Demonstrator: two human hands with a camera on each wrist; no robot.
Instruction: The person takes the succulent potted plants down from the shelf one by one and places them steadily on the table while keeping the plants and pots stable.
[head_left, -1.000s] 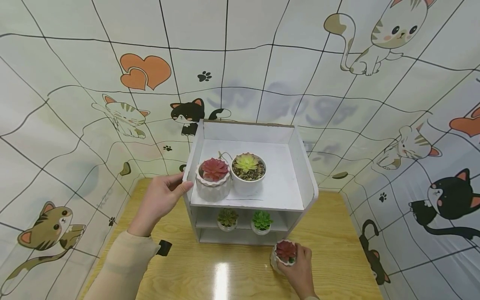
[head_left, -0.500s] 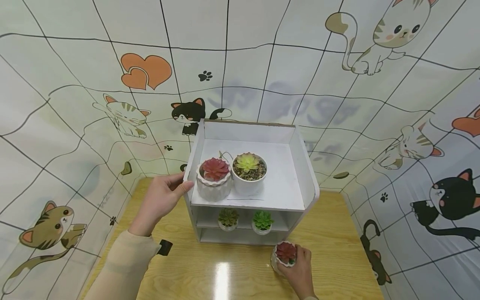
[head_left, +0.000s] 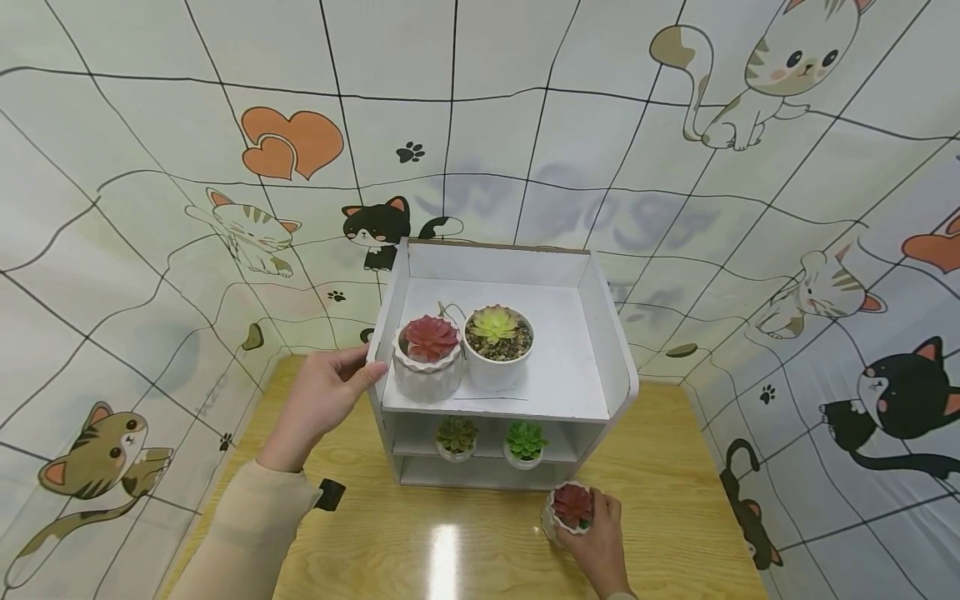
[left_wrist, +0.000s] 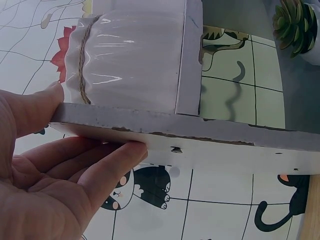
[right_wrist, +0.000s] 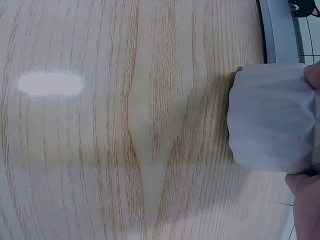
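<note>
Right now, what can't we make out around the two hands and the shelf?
- Right hand: head view shows only its back; the finger grip on the small red succulent pot is hidden.
- Right wrist view: pot wall only; plant out of frame.
- White shelf: lowest tier is in shadow, contents unclear.
- Left hand: fingers under the ledge show only in the wrist view.

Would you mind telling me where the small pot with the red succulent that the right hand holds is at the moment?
In the head view, the red succulent pot stands on the wooden table at lower right, gripped by the right hand, just in front of the white shelf unit.
</note>
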